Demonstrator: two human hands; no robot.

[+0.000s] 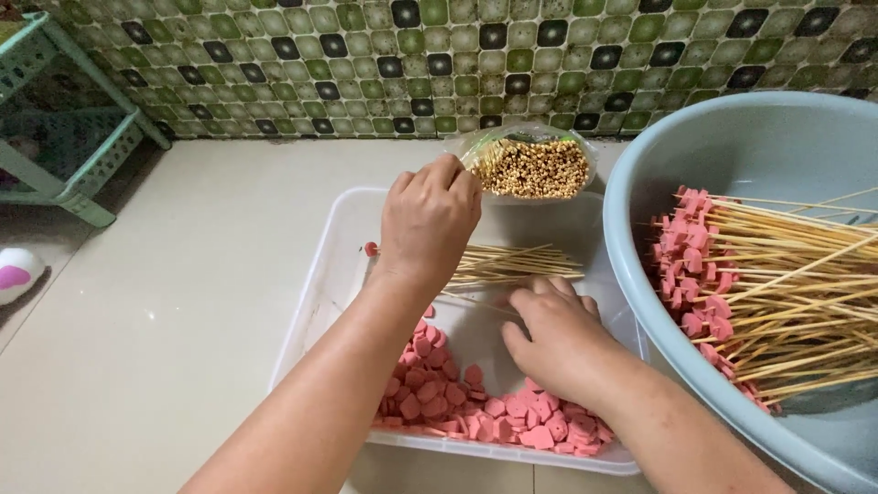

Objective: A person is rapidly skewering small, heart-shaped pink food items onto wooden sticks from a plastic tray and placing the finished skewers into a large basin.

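While the left hand (428, 220) is closed in a loose fist over the far side of the clear plastic tray (315, 302), seemingly pinching a bamboo skewer (389, 252) with one pink piece (370, 248) threaded on it, the right hand (560, 337) lies palm down with fingers curled among the pink sausage slices (476, 407) (whether it grips one I cannot tell). Bare skewers (517, 265) lie in the tray just beyond the hands, and a bagged bundle of skewers (533, 167) stands behind. Many loaded skewers (759, 293) already fill the grey-blue basin (640, 183) on the right; a good heap of slices is left unthreaded.
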